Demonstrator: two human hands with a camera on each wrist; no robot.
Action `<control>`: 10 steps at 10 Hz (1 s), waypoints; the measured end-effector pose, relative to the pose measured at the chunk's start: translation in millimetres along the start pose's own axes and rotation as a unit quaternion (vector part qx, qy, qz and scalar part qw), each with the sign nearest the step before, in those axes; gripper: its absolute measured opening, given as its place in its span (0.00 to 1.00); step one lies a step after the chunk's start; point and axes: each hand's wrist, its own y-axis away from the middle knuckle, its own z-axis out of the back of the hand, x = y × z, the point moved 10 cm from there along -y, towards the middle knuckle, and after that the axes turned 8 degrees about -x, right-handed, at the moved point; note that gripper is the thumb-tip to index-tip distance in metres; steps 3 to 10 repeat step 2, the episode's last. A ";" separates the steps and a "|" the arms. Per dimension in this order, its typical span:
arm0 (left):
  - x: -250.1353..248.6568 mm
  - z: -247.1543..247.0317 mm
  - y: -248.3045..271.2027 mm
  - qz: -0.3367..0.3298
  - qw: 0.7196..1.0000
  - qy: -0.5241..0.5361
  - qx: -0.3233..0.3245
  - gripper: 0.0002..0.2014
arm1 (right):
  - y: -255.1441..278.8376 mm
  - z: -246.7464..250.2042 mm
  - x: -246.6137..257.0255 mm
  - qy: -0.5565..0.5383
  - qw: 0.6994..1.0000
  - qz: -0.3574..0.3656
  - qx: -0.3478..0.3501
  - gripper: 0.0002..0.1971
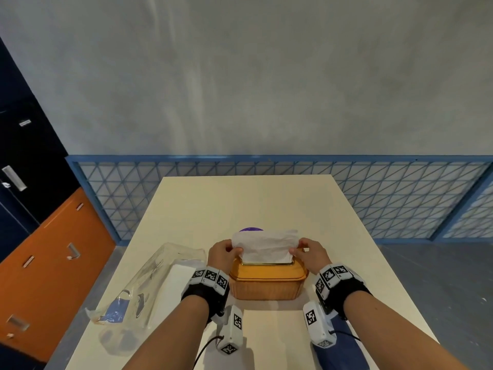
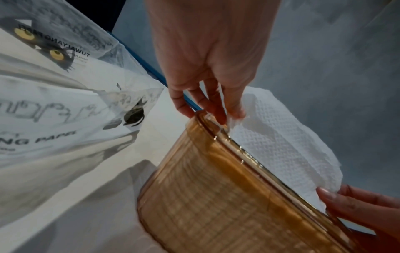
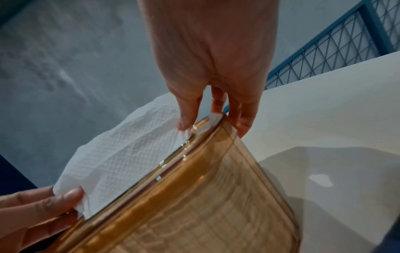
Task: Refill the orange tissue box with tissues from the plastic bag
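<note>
The orange tissue box (image 1: pixel 266 284) stands on the table in front of me, its lid on. A white tissue (image 1: pixel 265 245) sticks up out of the slot in its top. My left hand (image 1: pixel 222 253) pinches the tissue's left edge, and my right hand (image 1: pixel 310 252) pinches its right edge. In the left wrist view the left fingers (image 2: pixel 216 109) pinch the tissue (image 2: pixel 277 137) right at the corner of the box (image 2: pixel 216 196). The right wrist view shows the right fingers (image 3: pixel 188 118) on the tissue (image 3: pixel 121 154) at the corner of the box (image 3: pixel 205 205). The clear plastic bag (image 1: pixel 149 284) lies left of the box.
The cream table (image 1: pixel 253 204) stretches bare beyond the box toward a blue mesh fence (image 1: pixel 400 193). A purple object (image 1: pixel 250 229) peeks out behind the tissue. An orange and dark cabinet (image 1: pixel 40 249) stands at the left. White tissues (image 1: pixel 173 287) remain inside the bag.
</note>
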 end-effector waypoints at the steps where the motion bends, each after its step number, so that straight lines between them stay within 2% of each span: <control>1: 1.8 -1.6 -3.4 0.000 1.000 0.013 0.007 0.06 | 1.8 1.6 3.7 -0.014 1.000 0.011 0.010 0.11; 2: 4.9 6.9 0.8 0.010 0.998 0.057 -0.006 0.07 | 4.3 13.3 -0.4 -0.033 0.999 0.011 0.002 0.05; 10: 4.9 6.9 0.8 0.010 0.998 0.057 -0.006 0.07 | 4.3 13.3 -0.4 -0.033 0.999 0.011 0.002 0.05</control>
